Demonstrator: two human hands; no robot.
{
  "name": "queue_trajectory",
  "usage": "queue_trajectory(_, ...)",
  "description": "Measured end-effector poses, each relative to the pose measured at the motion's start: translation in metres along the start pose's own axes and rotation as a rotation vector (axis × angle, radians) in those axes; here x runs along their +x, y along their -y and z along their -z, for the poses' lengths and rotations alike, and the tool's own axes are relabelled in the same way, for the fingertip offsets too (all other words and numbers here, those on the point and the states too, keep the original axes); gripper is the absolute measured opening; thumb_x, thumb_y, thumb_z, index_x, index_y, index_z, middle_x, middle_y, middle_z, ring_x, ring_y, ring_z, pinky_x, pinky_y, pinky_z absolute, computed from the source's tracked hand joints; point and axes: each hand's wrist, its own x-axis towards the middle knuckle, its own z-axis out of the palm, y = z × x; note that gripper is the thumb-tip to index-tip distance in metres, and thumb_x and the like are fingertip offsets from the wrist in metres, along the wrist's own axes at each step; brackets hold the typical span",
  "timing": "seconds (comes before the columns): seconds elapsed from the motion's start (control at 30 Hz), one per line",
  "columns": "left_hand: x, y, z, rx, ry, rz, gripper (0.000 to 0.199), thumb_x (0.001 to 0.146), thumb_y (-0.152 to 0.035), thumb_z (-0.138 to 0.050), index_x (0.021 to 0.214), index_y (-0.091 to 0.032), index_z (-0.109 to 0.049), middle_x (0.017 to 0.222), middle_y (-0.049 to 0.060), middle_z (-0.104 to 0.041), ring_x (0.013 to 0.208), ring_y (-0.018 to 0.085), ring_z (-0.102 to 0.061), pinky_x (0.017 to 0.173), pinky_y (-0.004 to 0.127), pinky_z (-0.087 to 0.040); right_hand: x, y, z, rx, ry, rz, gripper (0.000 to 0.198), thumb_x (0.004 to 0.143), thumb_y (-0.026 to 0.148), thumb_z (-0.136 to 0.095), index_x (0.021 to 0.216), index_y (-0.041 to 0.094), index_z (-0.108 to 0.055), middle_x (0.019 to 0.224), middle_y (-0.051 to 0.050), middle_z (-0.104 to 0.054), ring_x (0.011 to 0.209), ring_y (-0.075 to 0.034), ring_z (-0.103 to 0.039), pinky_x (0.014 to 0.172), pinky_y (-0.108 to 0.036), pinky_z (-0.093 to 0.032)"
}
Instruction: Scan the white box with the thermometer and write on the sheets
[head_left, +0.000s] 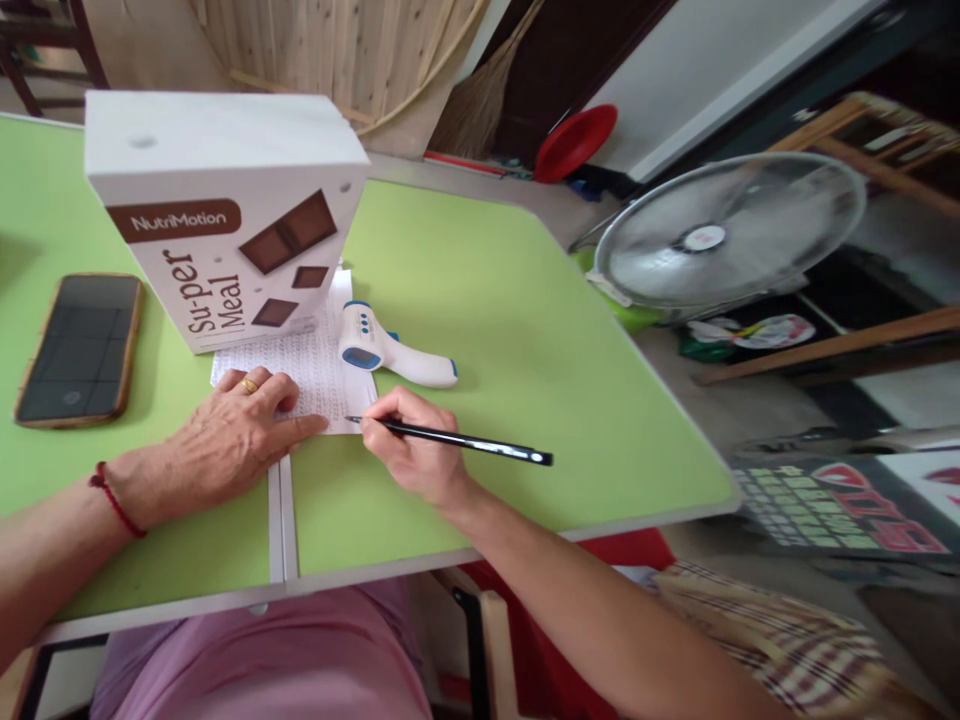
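A black pencil is pinched in my right hand, its tip touching or just above the lower right part of a sheet of paper covered in small writing. My left hand lies on the paper's lower left part, fingers partly bent and the index finger stretched toward the pencil tip. It wears a ring and a red cord bracelet. Behind the paper, and over its far part, stands a white NutriMotion box. A white and blue infrared thermometer rests at the paper's right side.
A phone in a brown case lies left on the green table. Past the table's right edge stand a fan and a wooden rack. A red basin and a straw broom are farther back.
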Motion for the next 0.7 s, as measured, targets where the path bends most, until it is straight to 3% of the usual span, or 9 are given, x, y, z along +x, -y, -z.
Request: queue_trajectory(0.7, -0.0007, 0.0005, -0.0001, -0.013, -0.009, 0.001, 0.033, 0.095, -0.016, -0.046, 0.120, -0.029, -0.062, 0.095, 0.008, -0.051, 0.076, 0.022, -0.039, 0.069, 0.033, -0.028, 0.0006, -0.0001, -0.0021, -0.018, 0.008, 0.024, 0.016, 0.077, 0.017, -0.053, 0.063, 0.021, -0.048, 0.051, 0.007, -0.048, 0.040, -0.005, -0.040, 0.039, -0.017, -0.032)
